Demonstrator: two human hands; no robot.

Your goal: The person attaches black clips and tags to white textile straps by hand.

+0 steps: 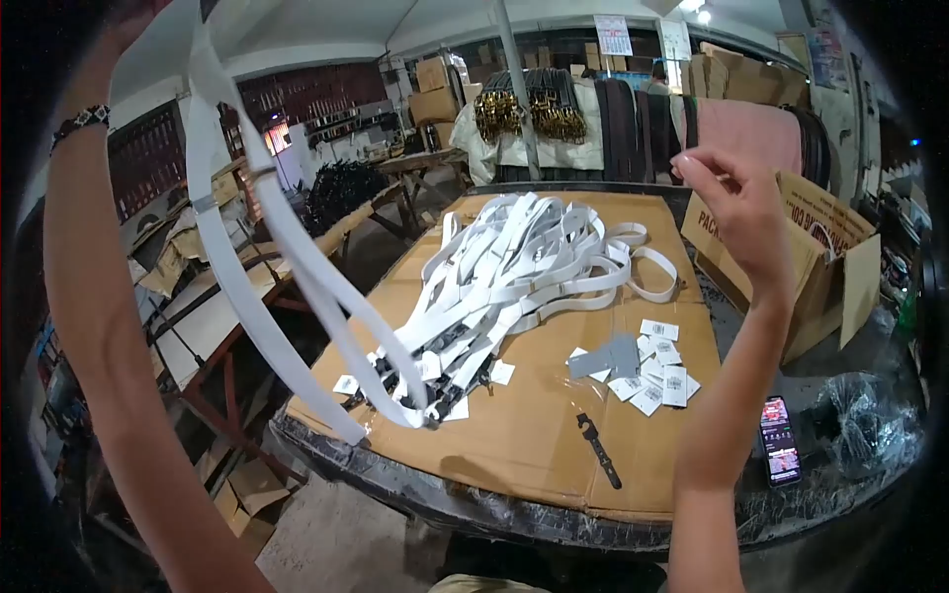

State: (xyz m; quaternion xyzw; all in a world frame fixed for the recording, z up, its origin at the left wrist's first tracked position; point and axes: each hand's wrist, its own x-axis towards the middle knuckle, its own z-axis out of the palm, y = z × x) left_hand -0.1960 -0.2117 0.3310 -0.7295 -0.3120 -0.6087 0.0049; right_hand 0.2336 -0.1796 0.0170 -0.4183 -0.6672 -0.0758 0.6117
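A long white belt [237, 267] hangs in loops from above the top left edge. My left hand [117, 22], a beaded bracelet on its wrist, is raised there and holds it up; its fingers are largely cut off by the frame. The belt's lower loop reaches down to the near end of a heap of white belts [514, 257], where dark buckles and white tags bunch together. My right hand [743, 203] is lifted above the table's right side, fingers curled in, and nothing shows in them. Below it lie loose white tags [675, 385].
Cardboard [524, 435] covers the table. On it lie a grey piece [621, 354] and a black strap-like tool [599, 451]. A lit phone [780, 441] and clear plastic wrap [865, 425] lie at the right edge. An open carton [835, 267] stands beyond.
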